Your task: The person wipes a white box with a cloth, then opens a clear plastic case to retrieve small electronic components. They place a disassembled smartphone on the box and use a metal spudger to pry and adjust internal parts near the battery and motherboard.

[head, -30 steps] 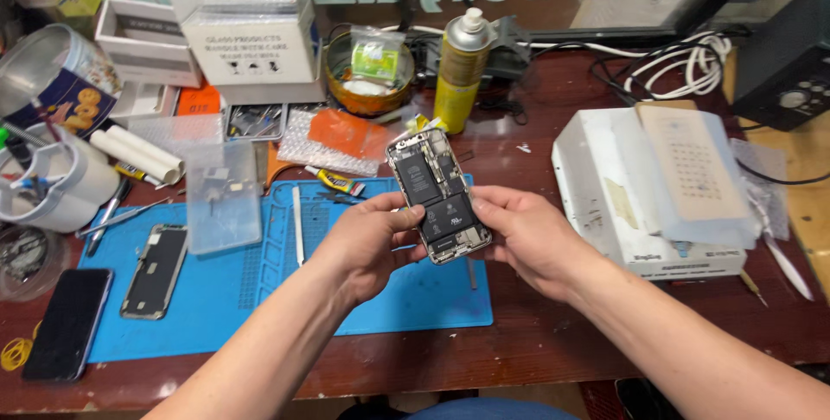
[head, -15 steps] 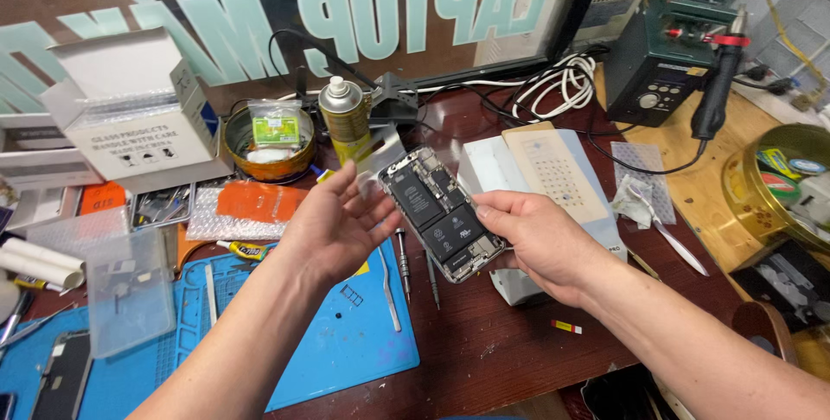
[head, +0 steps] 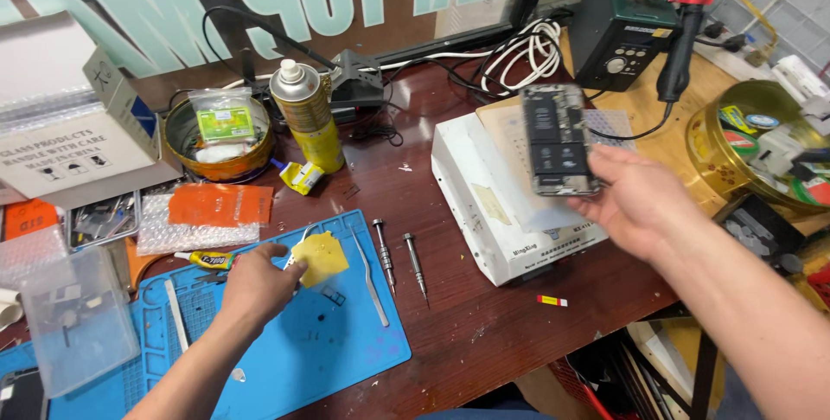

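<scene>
My right hand (head: 635, 199) holds an opened phone body (head: 558, 139), its battery and boards showing, above the white flat machine (head: 484, 221) at the right of the desk. My left hand (head: 255, 286) rests over the blue work mat (head: 320, 342) and pinches a small yellow square piece (head: 320, 257). Two screwdrivers (head: 398, 256) and a pair of tweezers (head: 370, 277) lie on the mat's right edge, between my hands.
A yellow spray can (head: 307, 117), a round tin (head: 216, 139), a white cardboard box (head: 73, 139) and bubble-wrapped parts (head: 203, 217) stand at the back left. A green soldering station (head: 627, 22) and a gold tin (head: 761, 147) sit at the right. A clear plastic box (head: 73, 320) lies left.
My left hand let go of the phone and dropped to the mat, taking the yellow piece. My right hand carried the phone rightward over the white machine. The camera view swung right.
</scene>
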